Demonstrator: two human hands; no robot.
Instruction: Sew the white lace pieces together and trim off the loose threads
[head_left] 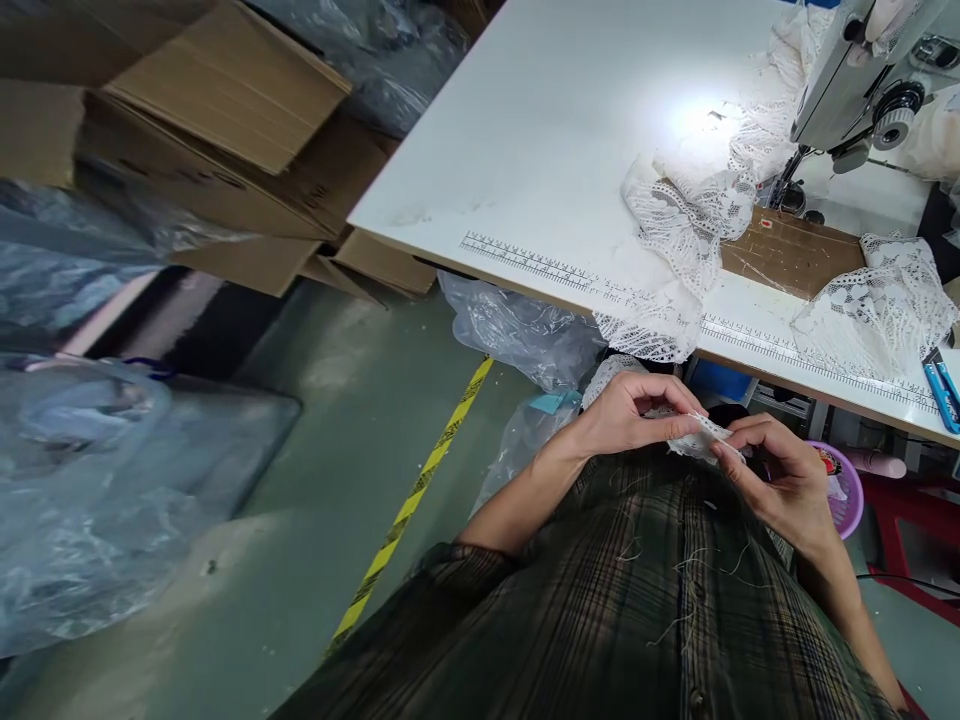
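Between my two hands, just in front of my shirt, is a small stretch of white lace fabric (705, 432). My left hand (649, 412) pinches its left part between thumb and fingers. On the other side my right hand (780, 470) grips the right end of the same lace with thumb and forefinger. More white lace (686, 225) lies gathered on the table and drapes over its front edge. A further lace piece (874, 310) rests at the right, below the sewing machine (847, 90). Whether these pieces join the held one is hidden.
The white table (540, 130) has a printed ruler along its front edge. A blue cutter (942, 390) lies at its right. Cardboard boxes (217, 150) and plastic bags (75, 500) crowd the left. Below are a purple basket (847, 495) and a red stool (911, 530).
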